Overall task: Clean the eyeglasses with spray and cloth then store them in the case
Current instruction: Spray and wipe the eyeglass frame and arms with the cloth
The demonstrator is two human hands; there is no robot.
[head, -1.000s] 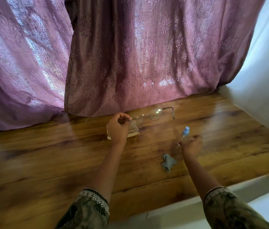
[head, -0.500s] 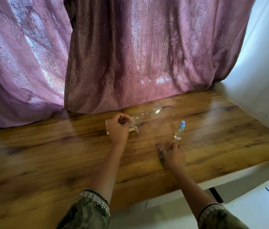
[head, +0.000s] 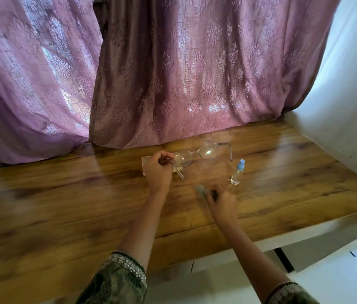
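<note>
Thin-framed eyeglasses (head: 206,151) are held above the wooden table (head: 63,205), arms unfolded, by my left hand (head: 159,172), which grips the left temple arm. Partly hidden behind that hand lies a pale flat case (head: 145,161). A small clear spray bottle (head: 237,172) with a blue cap stands upright to the right of the glasses. My right hand (head: 222,201) is closed on a blurred grey-blue cloth (head: 201,190) just above the table, left of the bottle.
Mauve patterned curtains (head: 173,73) hang along the back edge of the table. A white wall (head: 348,95) bounds the right side. The table's white front edge (head: 282,240) runs near my right forearm.
My right hand let go of the spray bottle, which now stands on the table, moved left to the cloth and took hold of it. My left hand kept holding the glasses.
</note>
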